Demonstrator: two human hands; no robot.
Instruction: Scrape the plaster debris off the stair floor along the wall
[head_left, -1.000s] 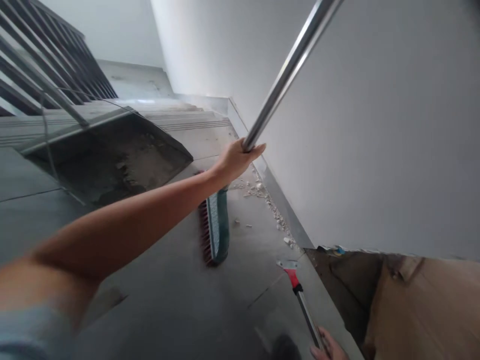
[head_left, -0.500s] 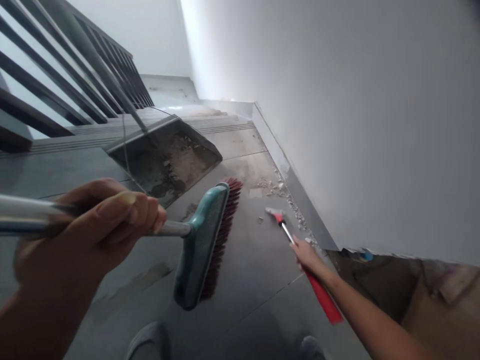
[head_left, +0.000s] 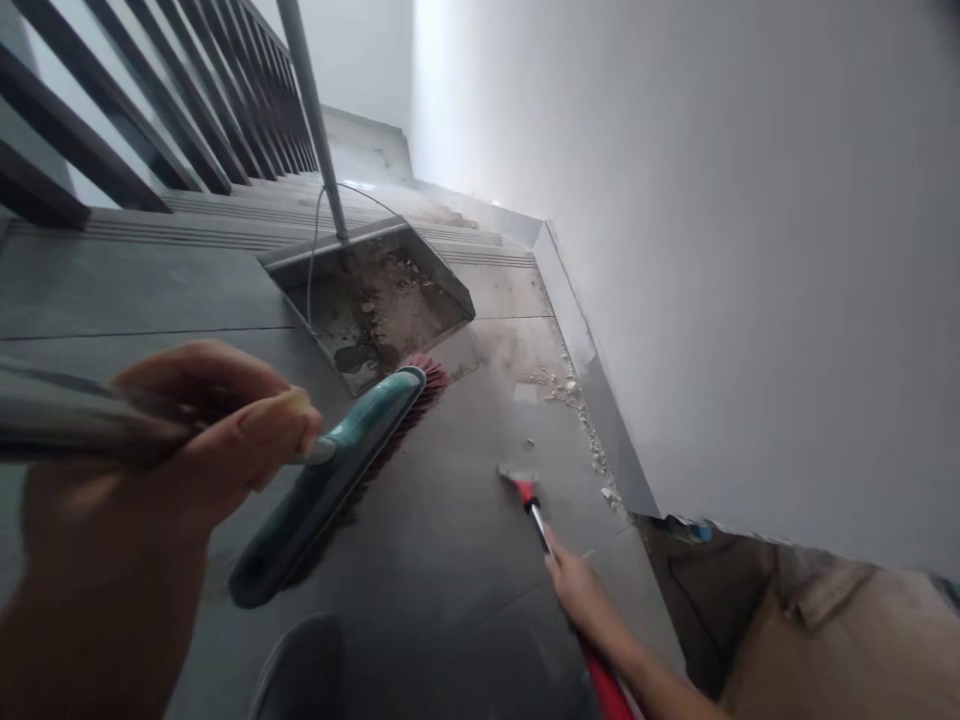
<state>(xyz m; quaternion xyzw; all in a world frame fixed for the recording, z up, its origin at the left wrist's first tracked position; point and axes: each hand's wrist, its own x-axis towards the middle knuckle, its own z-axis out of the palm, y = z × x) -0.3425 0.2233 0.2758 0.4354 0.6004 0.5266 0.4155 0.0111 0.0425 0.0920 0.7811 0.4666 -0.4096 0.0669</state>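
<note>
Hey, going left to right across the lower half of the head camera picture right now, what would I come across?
Left hand, broom head, scraper head, right hand, brown sheet.

A slanting teal-headed broom (head_left: 334,485) is left of a red-necked scraper (head_left: 527,493).

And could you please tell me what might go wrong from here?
The broom in the left grip, close to the dustpan, could bump it and spill debris, perhaps down the steps.
The scraper in the right grip might scratch the floor.
Loose rubble along the wall could scatter into the dark opening.
</note>
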